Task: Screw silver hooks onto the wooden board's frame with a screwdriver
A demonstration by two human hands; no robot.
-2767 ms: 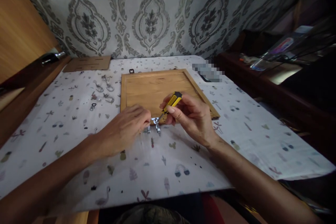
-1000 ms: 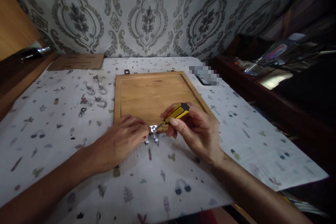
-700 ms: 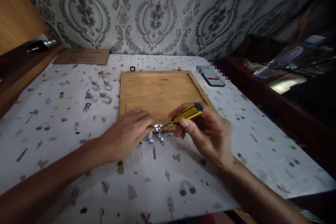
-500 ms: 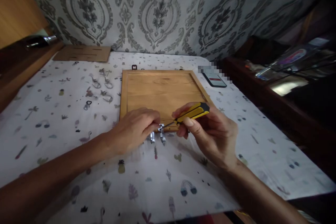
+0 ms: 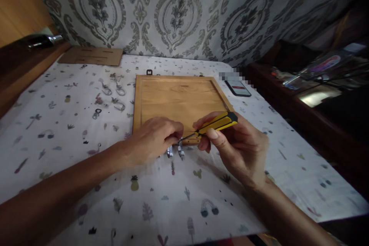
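Note:
A yellow and black screwdriver (image 5: 217,123) is gripped by its handle in my right hand (image 5: 242,148), its thin shaft slanting down to the left. The tip reaches one of two shiny metal hooks (image 5: 180,150) at the near edge of a framed wooden panel (image 5: 178,98). My left hand (image 5: 152,136) rests over that edge, fingers curled and pinched right by the screwdriver tip. Whatever lies between those fingertips is hidden. The second metal hook (image 5: 170,152) sticks out just below the left fingers, partly covered by them.
Several loose metal hooks (image 5: 118,103) lie left of the panel on the patterned tablecloth (image 5: 72,153). A piece of cardboard (image 5: 95,57) lies at the back left. A phone (image 5: 238,87) is right of the panel. A clear plastic bottle (image 5: 319,67) lies beyond the table's right edge.
My left fingertips have shifted right, over the hook's top and against the screwdriver tip. The screwdriver has moved slightly right with my right hand. The whole view has shifted a little.

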